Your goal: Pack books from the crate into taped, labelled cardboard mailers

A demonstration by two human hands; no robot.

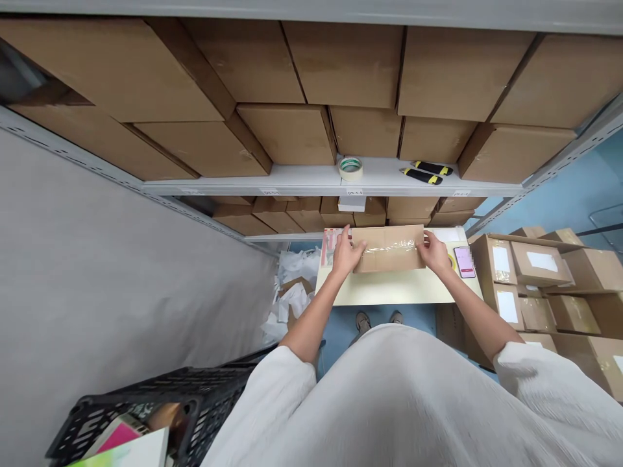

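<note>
A brown cardboard box (389, 259) with clear tape along its top is on the pale yellow table (389, 293) in front of me. My left hand (346, 251) grips its left end, thumb on the top face. At the opposite end, my right hand (434, 251) has its fingers pressed on the box's edge. Just right of that hand, part of a yellow tape roll (452, 262) shows. A phone (464, 262) with a lit pinkish screen lies at the table's right side. Behind my left hand is a printed sheet (329, 240), partly covered.
Shelves of cardboard boxes (343, 65) stand ahead. On the shelf lie a masking tape roll (350, 168) and two black-yellow utility knives (422, 176). Labelled cartons (535, 261) are stacked at right. White packing scraps (294, 301) and a black crate (195, 415) are at left.
</note>
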